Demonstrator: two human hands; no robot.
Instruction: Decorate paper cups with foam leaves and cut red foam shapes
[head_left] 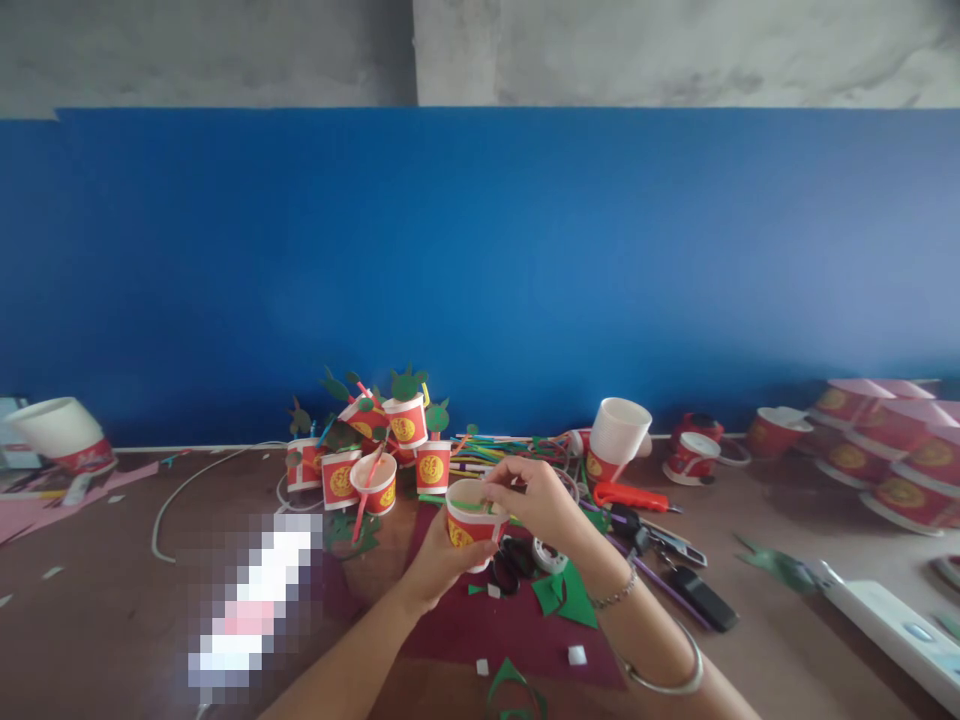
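The person's left hand (pixel 442 562) is curled around a paper cup (pixel 471 532), with the thumb on the near side. The right hand (pixel 536 497) is at the far right part of the rim, its thumb and first finger bent close together. I can't tell if they pinch something small or just the edge of the cup. The step in hand looks like fixing something at the rim or just inside it. The next move seems to call for a still cup and small, soft finger work, since paper could bend if it is squeezed hard. The cup is in the middle, above the dark red paper (pixel 450 635), with its open top up and leaning a little. It is red and white, with a yellow round mark on its side and a pale inside, where a bit of green (pixel 471 506) shows. A white tape roll (pixel 550 557), dark scissors (pixel 506 572) and cut green paper (pixel 574 595) are near it on the right. Past it on the left are other cups (pixel 433 468) with green paper shapes (pixel 407 386) on top.
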